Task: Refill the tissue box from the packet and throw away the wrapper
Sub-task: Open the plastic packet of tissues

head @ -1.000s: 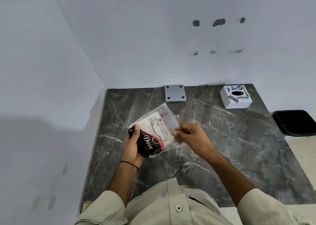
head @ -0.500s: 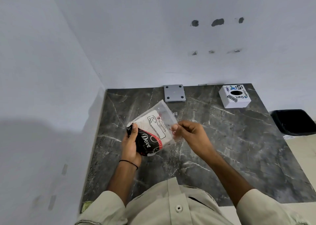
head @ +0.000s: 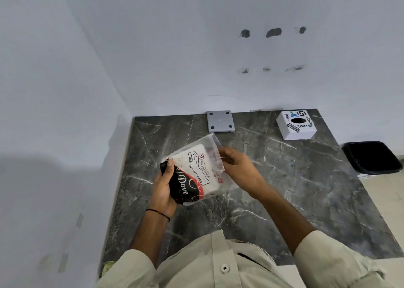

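A clear plastic tissue packet (head: 196,169) with a black and red printed end and white tissues inside is held above the dark marble counter (head: 295,189). My left hand (head: 164,187) grips its black lower-left end. My right hand (head: 238,167) pinches the clear upper-right edge of the wrapper, fingers partly behind the plastic. The white cube tissue box (head: 296,125) with a dark oval opening on top and stickers stands at the counter's far right corner, well away from both hands. A black bin (head: 371,157) sits on the floor beyond the counter's right edge.
A grey square plate (head: 220,121) with corner holes lies at the back of the counter against the wall. White walls close the left side and the back. Pale floor shows at the right.
The packet has shifted slightly up and to the left. My right hand has slid along the clear wrapper edge toward its top and is blurred with motion.
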